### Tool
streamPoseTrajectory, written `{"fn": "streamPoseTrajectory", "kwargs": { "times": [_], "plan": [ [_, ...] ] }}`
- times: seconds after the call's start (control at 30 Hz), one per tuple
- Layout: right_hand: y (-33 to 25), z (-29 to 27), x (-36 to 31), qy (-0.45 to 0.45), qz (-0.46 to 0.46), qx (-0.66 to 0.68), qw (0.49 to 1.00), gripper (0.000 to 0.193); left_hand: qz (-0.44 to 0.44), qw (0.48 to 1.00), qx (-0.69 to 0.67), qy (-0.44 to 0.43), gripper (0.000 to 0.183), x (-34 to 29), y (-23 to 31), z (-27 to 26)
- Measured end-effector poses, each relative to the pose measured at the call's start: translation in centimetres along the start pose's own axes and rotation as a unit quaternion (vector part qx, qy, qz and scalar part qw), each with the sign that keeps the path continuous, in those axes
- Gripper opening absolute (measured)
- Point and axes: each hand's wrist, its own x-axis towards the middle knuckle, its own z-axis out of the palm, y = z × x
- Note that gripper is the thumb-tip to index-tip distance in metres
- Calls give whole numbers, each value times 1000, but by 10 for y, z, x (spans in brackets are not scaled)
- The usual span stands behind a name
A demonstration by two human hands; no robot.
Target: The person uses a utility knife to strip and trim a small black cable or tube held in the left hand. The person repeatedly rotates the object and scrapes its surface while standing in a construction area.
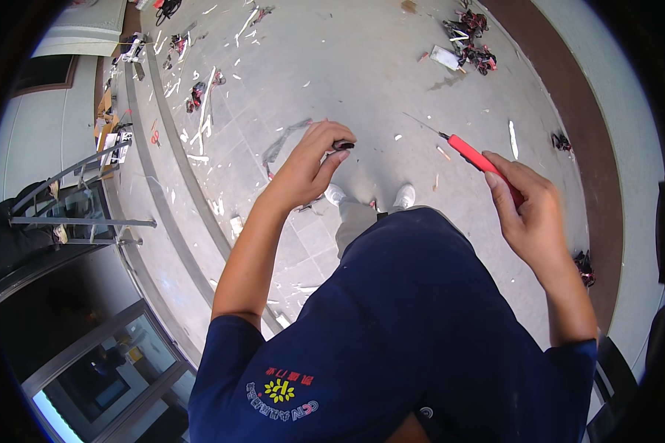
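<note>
My left hand [318, 164] is raised over the floor with its fingers curled round a small dark object [343, 145]. Only its black end shows between thumb and fingers, so its kind is unclear. In my right hand [528, 210] is a red-handled tool [469, 153] with a black strip along its side. Its long, thin dark tip points up and left, toward the left hand, touching nothing. A greyish see-through strip [277, 145] shows beside the left hand; whether it hangs from the hand or lies on the floor, I cannot tell.
White scraps and strips [205, 122] litter the grey floor [377, 74]. A heap of dark and red bundles [471, 40] lies at the far right, near a brown wall base [569, 81]. Steps [171, 155] and a metal railing [89, 221] stand at the left.
</note>
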Motion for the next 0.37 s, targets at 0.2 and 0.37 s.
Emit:
{"fn": "streamPoseTrajectory", "kwargs": {
  "times": [0.2, 0.37],
  "plan": [
    [11, 16, -12, 42, 50, 71, 995, 25, 104, 993, -8, 61, 35, 22, 24, -11],
    [16, 16, -18, 55, 61, 84, 993, 26, 129, 989, -13, 66, 35, 33, 36, -10]
  ]
}}
